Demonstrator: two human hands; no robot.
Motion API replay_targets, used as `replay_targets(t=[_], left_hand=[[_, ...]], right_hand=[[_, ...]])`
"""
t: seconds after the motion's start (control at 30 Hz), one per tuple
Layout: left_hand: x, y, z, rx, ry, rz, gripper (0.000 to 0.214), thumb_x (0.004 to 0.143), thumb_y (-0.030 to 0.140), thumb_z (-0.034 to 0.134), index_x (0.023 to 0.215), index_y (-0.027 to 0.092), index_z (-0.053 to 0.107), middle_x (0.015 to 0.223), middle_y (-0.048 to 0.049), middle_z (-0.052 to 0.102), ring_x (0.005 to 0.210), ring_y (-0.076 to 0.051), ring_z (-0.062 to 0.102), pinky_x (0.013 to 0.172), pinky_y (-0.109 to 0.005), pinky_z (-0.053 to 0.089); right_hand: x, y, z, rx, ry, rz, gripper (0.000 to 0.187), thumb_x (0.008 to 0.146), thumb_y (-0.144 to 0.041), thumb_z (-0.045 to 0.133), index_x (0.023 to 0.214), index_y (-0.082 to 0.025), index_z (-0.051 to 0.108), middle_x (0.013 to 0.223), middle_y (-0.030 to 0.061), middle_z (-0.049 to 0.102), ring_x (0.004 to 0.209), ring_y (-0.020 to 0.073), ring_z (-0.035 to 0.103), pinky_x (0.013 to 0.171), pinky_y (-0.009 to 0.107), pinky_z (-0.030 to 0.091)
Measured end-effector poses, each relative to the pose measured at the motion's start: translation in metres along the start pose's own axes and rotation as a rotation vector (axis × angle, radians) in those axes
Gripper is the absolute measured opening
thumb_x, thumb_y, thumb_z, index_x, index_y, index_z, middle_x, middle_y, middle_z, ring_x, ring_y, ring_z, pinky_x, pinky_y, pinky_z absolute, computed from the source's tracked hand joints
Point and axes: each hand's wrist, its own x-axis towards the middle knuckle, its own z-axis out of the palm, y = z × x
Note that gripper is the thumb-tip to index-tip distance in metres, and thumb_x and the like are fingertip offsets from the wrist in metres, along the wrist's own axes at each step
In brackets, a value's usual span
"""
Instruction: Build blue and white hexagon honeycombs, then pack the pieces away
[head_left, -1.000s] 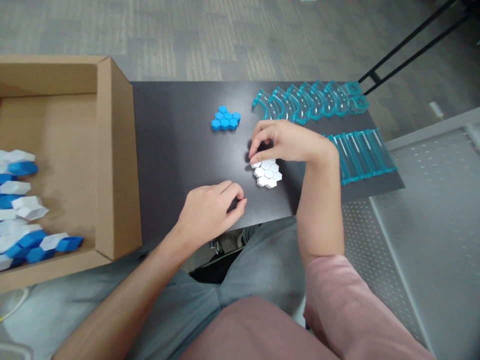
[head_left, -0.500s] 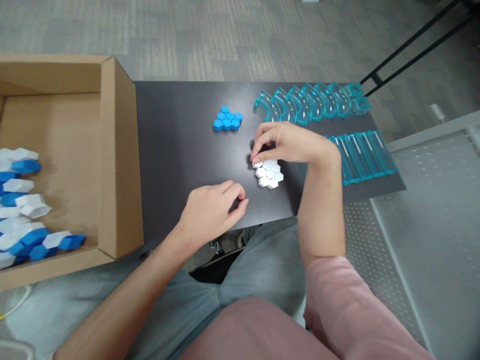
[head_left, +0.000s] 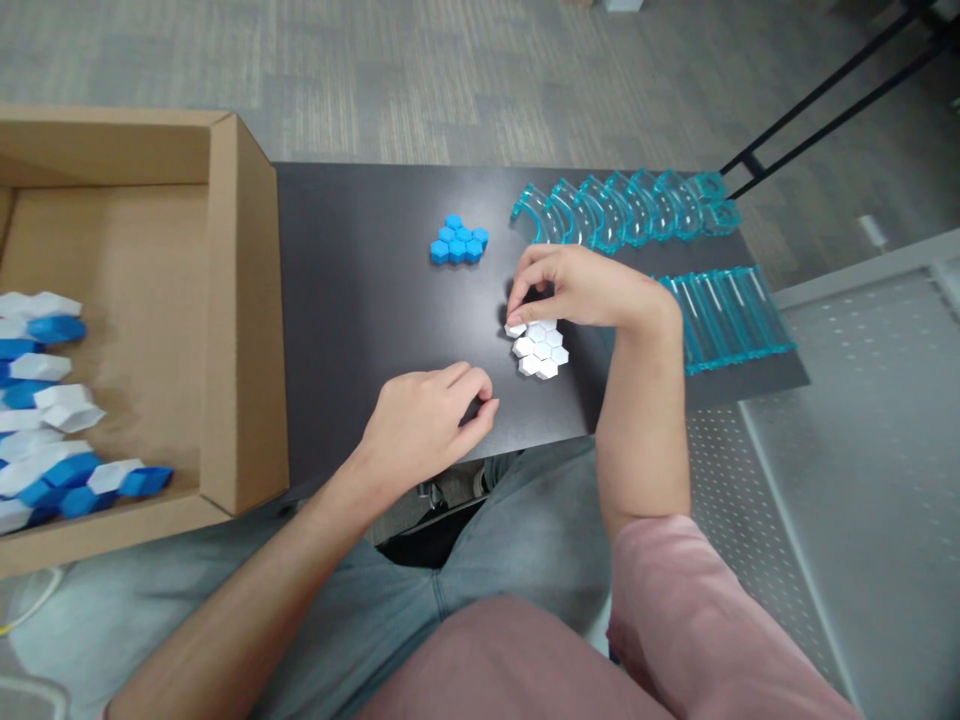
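Observation:
My right hand [head_left: 577, 288] hovers over the top of a cluster of white hexagon pieces [head_left: 541, 351] on the black table [head_left: 360, 290]. Its fingertips pinch the cluster's upper-left white hexagon [head_left: 514, 328]. My left hand [head_left: 424, 420] rests near the table's front edge, fingers curled with thumb meeting fingertip; whatever it holds is hidden. A small cluster of blue hexagon pieces [head_left: 458, 242] lies farther back on the table, apart from both hands.
A cardboard box [head_left: 225, 300] stands at the left with several loose white and blue hexagon pieces [head_left: 52, 420] inside. Curved clear-teal track pieces [head_left: 622, 208] line the table's back right; straight teal track pieces [head_left: 724, 315] lie at the right edge.
Almost nothing differs. My right hand's fingertips have stayed at the top-left white hexagon, and the view has shifted slightly. The left hand keeps its place.

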Motion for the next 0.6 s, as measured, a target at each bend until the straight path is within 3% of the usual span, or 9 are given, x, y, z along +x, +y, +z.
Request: replay_targets(t=[0.37,0.6], left_hand=[[0.0009,0.0001,0.0006,-0.012,0.02,0.009,0.018,0.109,0.034,0.063,0.097,0.024,0.071,0.085,0.002,0.072,0.069,-0.016,0.061,0.063,-0.034,0.032],[0.0008,-0.0004,0.0014,-0.016,0.012,0.011,0.018,0.109,0.034,0.063,0.097,0.024,0.071,0.085,0.0017,0.072,0.071,-0.016,0.062,0.063,-0.033,0.031]], right_hand=[[0.0003,-0.0004,0.0019,0.026,-0.05,-0.022,0.029,0.101,-0.053,0.078,0.109,-0.027,0.09,0.104,0.0041,0.074,0.09,0.0188,0.061,0.089,0.036,0.047],[-0.0011,-0.0034,-0.0003,0.017,-0.005,0.061,0.037,0.088,-0.06,0.09,0.1,-0.025,0.088,0.106,0.0055,0.074,0.094,0.0221,0.062,0.091,0.039,0.047]])
